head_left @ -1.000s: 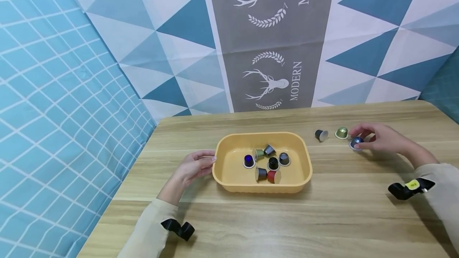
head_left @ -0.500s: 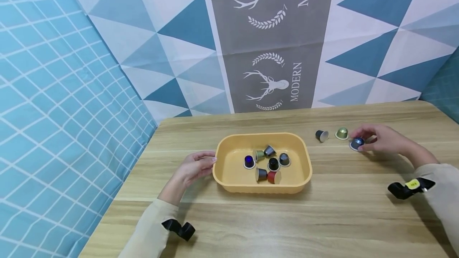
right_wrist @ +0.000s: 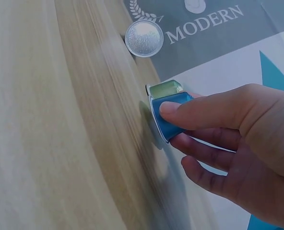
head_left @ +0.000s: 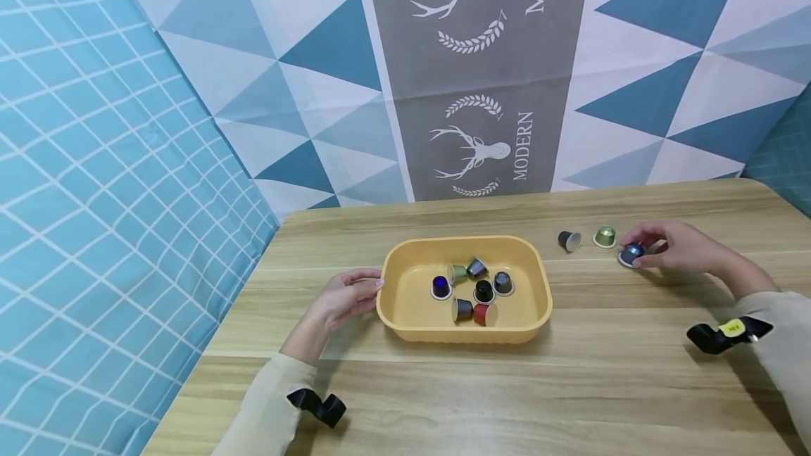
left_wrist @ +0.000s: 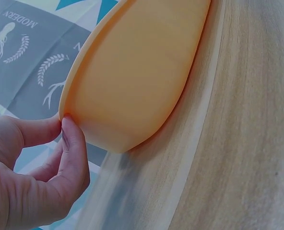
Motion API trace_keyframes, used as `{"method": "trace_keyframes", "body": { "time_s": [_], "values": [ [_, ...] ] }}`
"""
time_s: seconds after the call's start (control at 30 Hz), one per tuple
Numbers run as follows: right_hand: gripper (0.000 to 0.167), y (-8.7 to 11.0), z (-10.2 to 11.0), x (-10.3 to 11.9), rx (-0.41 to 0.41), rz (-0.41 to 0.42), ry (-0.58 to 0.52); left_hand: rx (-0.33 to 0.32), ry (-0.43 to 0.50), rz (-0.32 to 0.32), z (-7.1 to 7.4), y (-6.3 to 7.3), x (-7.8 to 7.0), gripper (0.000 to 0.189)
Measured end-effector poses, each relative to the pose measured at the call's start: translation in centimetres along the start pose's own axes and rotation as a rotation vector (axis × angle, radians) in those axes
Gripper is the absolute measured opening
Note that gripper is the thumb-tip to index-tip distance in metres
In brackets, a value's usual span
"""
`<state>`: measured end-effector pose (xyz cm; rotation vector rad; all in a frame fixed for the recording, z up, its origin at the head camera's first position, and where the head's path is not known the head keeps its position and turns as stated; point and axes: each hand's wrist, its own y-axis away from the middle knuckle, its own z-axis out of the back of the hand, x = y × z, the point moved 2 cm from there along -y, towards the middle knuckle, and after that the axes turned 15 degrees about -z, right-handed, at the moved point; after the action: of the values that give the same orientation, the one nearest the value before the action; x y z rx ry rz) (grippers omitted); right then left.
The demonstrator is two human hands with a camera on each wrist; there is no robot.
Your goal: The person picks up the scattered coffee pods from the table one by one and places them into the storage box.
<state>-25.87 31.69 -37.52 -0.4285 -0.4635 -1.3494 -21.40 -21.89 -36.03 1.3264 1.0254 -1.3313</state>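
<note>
My left hand (head_left: 347,295) pinches the left rim of a yellow plastic tray (head_left: 405,333) between thumb and fingers, as the left wrist view shows up close. Several coffee capsules lie in the tray, among them a red one (head_left: 484,314), a black one (head_left: 483,291) and a dark blue one (head_left: 440,286). Over at the right, my right hand (head_left: 679,248) holds a blue coffee capsule (right_wrist: 170,114) between thumb and fingers. That capsule stands rim-down at the table surface; whether it is lifted, I cannot tell. A green capsule (head_left: 605,236) sits just left of it.
A dark capsule (head_left: 569,241) lies on its side between the tray and the green capsule. The wooden table (head_left: 481,400) meets a patterned cloth backdrop (head_left: 481,76) at its far edge. Blue checked cloth (head_left: 114,195) hangs along the left side.
Both hands stay in nearly the same place, the left at the tray rim and the right at the blue capsule. The whole head view has shifted very slightly.
</note>
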Motion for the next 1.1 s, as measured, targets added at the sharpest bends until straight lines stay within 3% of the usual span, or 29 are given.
{"method": "trace_keyframes", "body": {
  "time_s": [0.33, 1.1],
  "values": [
    [0.034, 0.1, 0.4, 0.7, 0.062, -0.052, 0.020, 0.012, 0.033, -0.006, -0.1, -0.1, 0.1, 0.043],
    [0.030, -0.8, 0.3, 4.6, 0.134, -0.008, 0.018, 0.021, 0.021, -0.007, 0.1, 0.1, 0.0, 0.046]
  ]
}}
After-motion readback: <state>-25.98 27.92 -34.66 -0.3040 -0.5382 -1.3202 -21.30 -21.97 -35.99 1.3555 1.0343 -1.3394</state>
